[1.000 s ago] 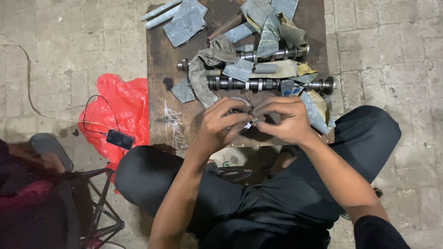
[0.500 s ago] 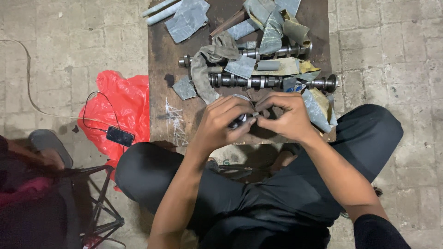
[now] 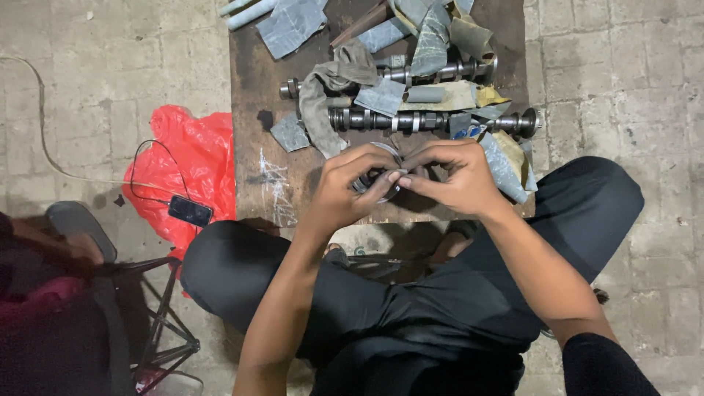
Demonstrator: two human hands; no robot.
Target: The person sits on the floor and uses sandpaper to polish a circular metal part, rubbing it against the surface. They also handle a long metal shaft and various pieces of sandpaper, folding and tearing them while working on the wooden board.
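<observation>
Looking straight down from the head camera, the person sits cross-legged in dark trousers at the near edge of a low brown board [image 3: 257, 125] laid on a stone tile floor. Both hands meet over that near edge: the left hand [image 3: 352, 183] is curled around a small round metal ring [image 3: 370, 183], fingers closed on it, and the right hand [image 3: 455, 180] pinches the same ring from the other side, fingertips touching the left ones. The ring is mostly hidden by the fingers, so can't make out much more than a dark rim with a shiny edge. Just beyond the hands lies a long ridged metal shaft [image 3: 396, 119] across the board, with a second shaft [image 3: 440, 72] further back. A grey rag [image 3: 323, 92] is draped over both, and torn sheets of grey sandpaper [image 3: 290, 26] are scattered all around them. Off the board on the left there's a red plastic bag [image 3: 194, 169] with a small black phone [image 3: 190, 210] on it, cable attached. A black metal stool frame [image 3: 158, 323] sits bottom left.
</observation>
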